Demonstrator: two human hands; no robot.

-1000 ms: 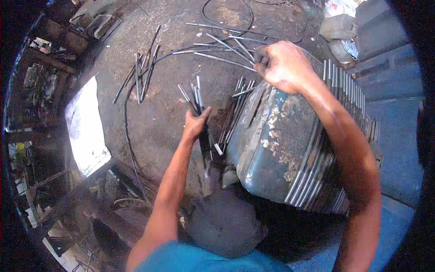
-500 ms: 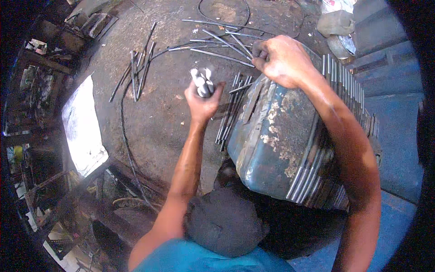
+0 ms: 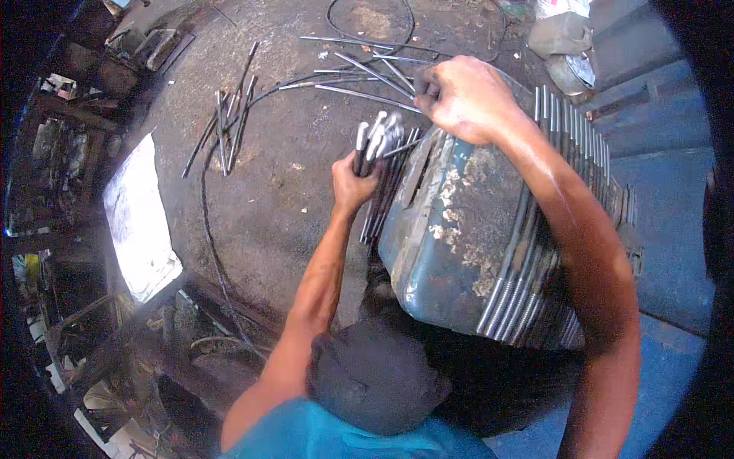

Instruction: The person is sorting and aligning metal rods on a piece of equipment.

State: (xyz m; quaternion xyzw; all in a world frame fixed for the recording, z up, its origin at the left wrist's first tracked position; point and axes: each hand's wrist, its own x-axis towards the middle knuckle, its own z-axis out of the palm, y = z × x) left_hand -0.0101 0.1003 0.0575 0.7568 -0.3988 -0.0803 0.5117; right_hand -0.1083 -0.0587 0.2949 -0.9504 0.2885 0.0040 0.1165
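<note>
My left hand [image 3: 354, 187] is closed around a bundle of metal rods [image 3: 372, 141], whose bright ends stick up and are partly blurred. It is just left of a row of dark rods [image 3: 372, 218] on the floor, beside a blue-grey worn metal block [image 3: 482, 222]. My right hand [image 3: 466, 99] is over the far end of this block, thumb and fingers pinched together. Loose rods [image 3: 367, 94] on the floor point toward those fingertips; whether one is gripped, I cannot make out. Along the block's right side lie several threaded rods [image 3: 511, 306], partly hidden under my right forearm.
A smaller group of rods [image 3: 229, 130] lies on the floor at the far left, crossed by a black cable [image 3: 206, 222]. A white sheet [image 3: 141, 218] is at the left, near dark metal scrap [image 3: 76, 336]. Blue metal panels [image 3: 665, 229] stand on the right.
My left hand, with the bundle of rods, has moved right, closer to the block and the row of rods beside it. My right hand stays pinched at nearly the same place.
</note>
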